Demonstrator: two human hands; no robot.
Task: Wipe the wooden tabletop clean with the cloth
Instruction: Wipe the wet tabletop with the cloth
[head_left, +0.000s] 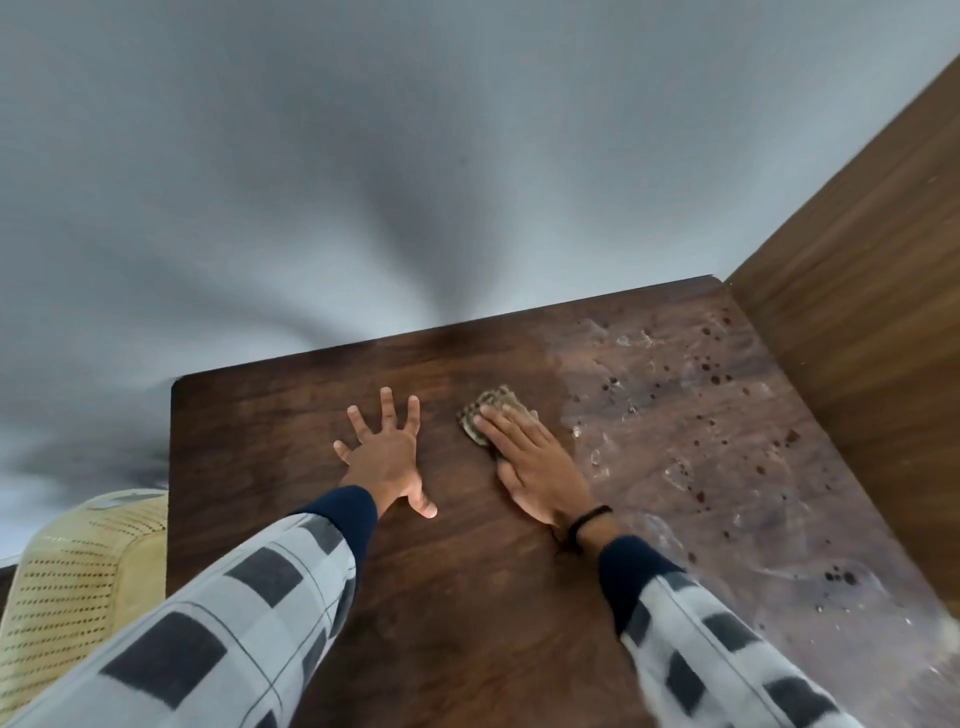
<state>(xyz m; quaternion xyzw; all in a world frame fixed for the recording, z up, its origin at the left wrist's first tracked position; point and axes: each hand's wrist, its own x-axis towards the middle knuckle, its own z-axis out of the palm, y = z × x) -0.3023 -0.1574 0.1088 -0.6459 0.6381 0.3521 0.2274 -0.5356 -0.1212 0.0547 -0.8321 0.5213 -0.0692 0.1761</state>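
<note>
A dark wooden tabletop (270, 447) fills the lower middle of the head view. Its right part (701, 415) is dusty, with pale smears and dark spots. A small patterned brown cloth (485, 408) lies near the table's middle, at the edge of the dusty area. My right hand (530, 462) lies flat on the cloth with fingers together, pressing it onto the wood; most of the cloth is hidden under the fingers. My left hand (387, 452) rests flat on the bare wood to the left of the cloth, fingers spread, holding nothing.
A tall wooden panel (872, 270) stands along the table's right side. A grey wall (363, 156) runs behind the far edge. A yellow woven seat (78, 587) sits beside the table at the lower left.
</note>
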